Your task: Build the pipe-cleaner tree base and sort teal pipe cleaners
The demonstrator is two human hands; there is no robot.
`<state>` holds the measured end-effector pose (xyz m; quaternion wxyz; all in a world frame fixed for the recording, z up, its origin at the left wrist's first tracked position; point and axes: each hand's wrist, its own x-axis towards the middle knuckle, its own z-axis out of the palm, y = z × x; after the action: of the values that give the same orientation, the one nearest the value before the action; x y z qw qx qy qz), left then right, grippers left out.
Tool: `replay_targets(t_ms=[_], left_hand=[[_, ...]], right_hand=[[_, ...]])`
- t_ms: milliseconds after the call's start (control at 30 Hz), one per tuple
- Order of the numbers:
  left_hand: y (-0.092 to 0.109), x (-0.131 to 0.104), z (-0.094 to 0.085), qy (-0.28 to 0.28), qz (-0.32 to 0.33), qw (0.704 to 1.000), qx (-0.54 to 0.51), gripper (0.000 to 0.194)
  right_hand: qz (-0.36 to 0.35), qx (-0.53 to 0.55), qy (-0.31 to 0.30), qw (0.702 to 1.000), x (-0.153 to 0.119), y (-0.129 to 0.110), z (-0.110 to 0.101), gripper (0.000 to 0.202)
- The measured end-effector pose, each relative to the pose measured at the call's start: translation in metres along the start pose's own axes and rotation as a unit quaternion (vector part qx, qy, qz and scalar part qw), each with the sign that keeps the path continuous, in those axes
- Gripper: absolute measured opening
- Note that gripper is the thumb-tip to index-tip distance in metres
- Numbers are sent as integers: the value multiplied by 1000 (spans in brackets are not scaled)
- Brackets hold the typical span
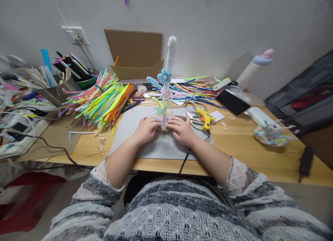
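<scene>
A pipe-cleaner flower stalk [165, 95] stands upright in front of me, with a thick white wrapped top and blue, pink, yellow and green flowers and leaves down its length. Low on its left side, the bent fingers of my left hand [147, 129] close on the lowest pale purple part. From the right, my right hand [182, 129] has its fingers curled against the same low part, close to the stem. A round base shows partly behind the fingertips. Under both hands lies a grey cutting mat [156, 151].
Beyond my right hand lie a yellow glue gun [206, 119] with a black cord and some pliers partly hidden. Farther right are a phone [232, 101] and a pastel fuzzy piece [270, 134]. A pipe-cleaner bundle [101, 99], a pen holder and a power strip [19, 130] crowd the left.
</scene>
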<state>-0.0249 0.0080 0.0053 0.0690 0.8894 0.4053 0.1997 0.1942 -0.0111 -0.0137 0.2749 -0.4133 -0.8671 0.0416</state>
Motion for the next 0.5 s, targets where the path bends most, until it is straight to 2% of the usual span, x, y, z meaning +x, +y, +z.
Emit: replay_targets(t_ms=[267, 500], left_hand=[[2, -2, -5, -48, 22, 999, 2, 36], [3, 1, -1, -37, -1, 999, 14, 42]], right_hand=[[-14, 15, -29, 999, 0, 0, -4, 45], [-15, 11, -17, 1000, 4, 3, -1, 42]])
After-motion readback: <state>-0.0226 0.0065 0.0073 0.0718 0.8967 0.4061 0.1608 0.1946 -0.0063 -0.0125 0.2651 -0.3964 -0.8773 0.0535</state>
